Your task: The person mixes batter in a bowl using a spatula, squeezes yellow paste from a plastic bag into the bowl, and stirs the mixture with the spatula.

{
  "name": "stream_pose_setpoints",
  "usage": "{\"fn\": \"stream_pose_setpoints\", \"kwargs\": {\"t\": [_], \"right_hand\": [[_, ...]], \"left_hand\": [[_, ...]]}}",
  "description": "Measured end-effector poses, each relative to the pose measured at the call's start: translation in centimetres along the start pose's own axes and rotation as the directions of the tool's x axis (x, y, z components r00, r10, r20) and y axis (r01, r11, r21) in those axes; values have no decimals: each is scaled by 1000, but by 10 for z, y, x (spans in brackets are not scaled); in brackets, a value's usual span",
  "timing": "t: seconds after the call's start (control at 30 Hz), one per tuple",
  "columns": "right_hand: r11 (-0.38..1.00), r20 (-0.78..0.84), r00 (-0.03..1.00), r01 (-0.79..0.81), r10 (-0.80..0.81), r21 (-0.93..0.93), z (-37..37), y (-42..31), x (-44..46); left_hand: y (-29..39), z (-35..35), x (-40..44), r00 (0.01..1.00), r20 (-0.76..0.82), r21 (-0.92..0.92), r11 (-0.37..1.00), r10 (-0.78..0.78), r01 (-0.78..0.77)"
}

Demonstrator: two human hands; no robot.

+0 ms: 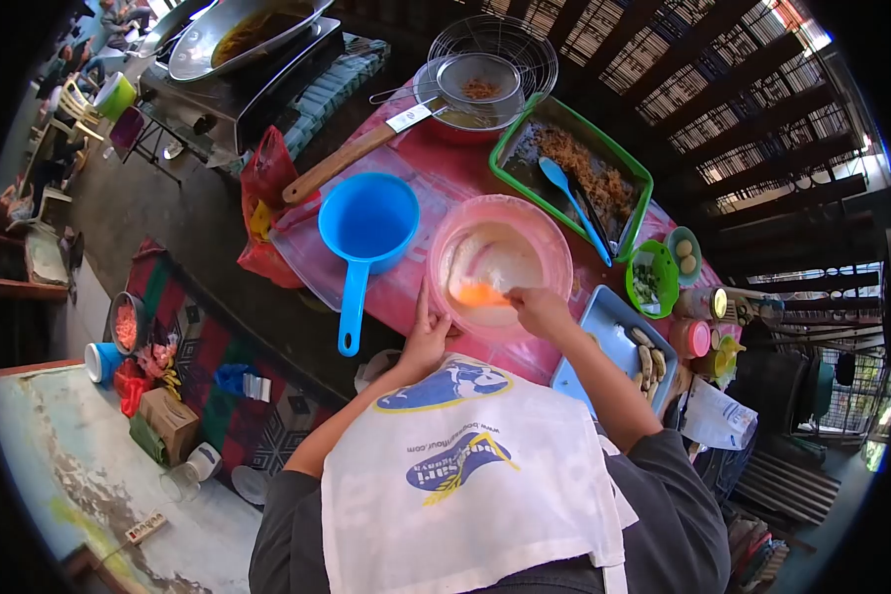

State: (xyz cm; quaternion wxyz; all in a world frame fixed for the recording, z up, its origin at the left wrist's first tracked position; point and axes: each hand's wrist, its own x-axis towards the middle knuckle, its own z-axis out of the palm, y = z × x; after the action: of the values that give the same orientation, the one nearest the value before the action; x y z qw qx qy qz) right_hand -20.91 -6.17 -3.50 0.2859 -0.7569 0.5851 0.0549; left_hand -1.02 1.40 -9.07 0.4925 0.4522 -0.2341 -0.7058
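Observation:
A pink bowl [560, 255] of pale, creamy batter [510, 259] stands on the table before me. My right hand [542, 313] is closed around the handle of an orange spatula [477, 295], whose blurred head dips into the batter. Against the bowl's near-left outer side rests my left hand [428, 329], fingers stretched along the wall and touching it. Just left of the bowl is a blue dipper [369, 220], its long handle pointing toward me. To the right, a blue tray [604, 322] carries several peeled bananas [649, 358].
A green-rimmed tray [525, 178] holds brown shreds and a light-blue spoon [569, 198]. Behind sit a wire strainer [480, 87] and a wooden handle [342, 163]. A green basket [653, 277] and jars [698, 339] line the right. A wok [243, 40] stands at upper left.

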Motion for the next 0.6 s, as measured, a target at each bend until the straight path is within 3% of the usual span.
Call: {"fn": "stream_pose_setpoints", "kwargs": {"t": [0.13, 0.23, 0.33, 0.43, 0.53, 0.6], "right_hand": [[993, 13, 993, -115, 115, 27, -38, 23, 20], [988, -129, 980, -145, 151, 56, -40, 7, 41], [1000, -14, 1000, 27, -27, 6, -1, -11, 17], [982, -20, 990, 141, -139, 122, -6, 20, 5], [971, -197, 961, -162, 197, 177, -37, 46, 16], [970, -147, 958, -244, 245, 23, -16, 33, 7]], "left_hand": [[-8, -9, 4, 1000, 24, 71, 997, -18, 16], [-14, -9, 5, 999, 42, 50, 999, -3, 1], [-7, -7, 7, 999, 43, 19, 1000, 16, -17], [-4, -8, 3, 999, 41, 56, 998, -1, -1], [-10, -9, 5, 998, 52, 38, 999, 24, -26], [-12, -9, 4, 998, 52, 37, 999, 32, -34]]}}
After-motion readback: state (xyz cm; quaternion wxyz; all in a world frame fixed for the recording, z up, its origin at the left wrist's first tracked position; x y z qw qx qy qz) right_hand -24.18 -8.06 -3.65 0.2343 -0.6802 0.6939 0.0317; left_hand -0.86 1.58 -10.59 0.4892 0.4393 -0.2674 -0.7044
